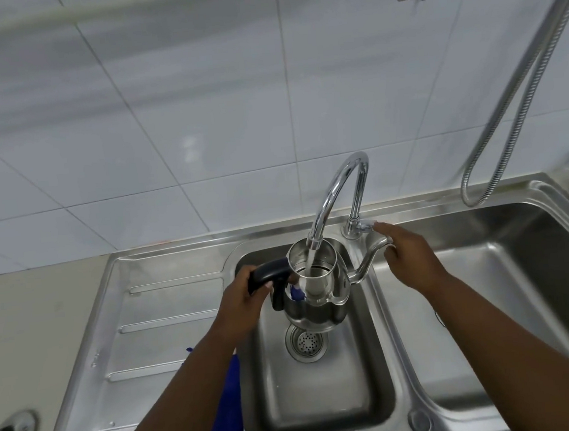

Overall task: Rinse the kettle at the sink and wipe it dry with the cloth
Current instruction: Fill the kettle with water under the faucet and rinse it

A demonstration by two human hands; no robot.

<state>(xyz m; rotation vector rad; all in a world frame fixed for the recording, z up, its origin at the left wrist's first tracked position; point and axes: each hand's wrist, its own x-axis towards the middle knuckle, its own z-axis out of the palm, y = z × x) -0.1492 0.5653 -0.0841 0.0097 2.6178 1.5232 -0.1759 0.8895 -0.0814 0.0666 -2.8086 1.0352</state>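
Rinse: left hand (248, 287) grips kettle (312, 292) handle under running tap (336, 197) | right hand (407, 259) loosely open by tap lever | keep mouth centred under stream.

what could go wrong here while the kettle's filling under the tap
The left hand alone holds the kettle by its black handle, above the drain; as water from the faucet adds weight it may tip or slip.

The right hand is at the tap lever, beside the kettle's spout; a bump could jolt the kettle.

The blue cloth lies at the basin's edge, where splashes may wet it before the wiping.
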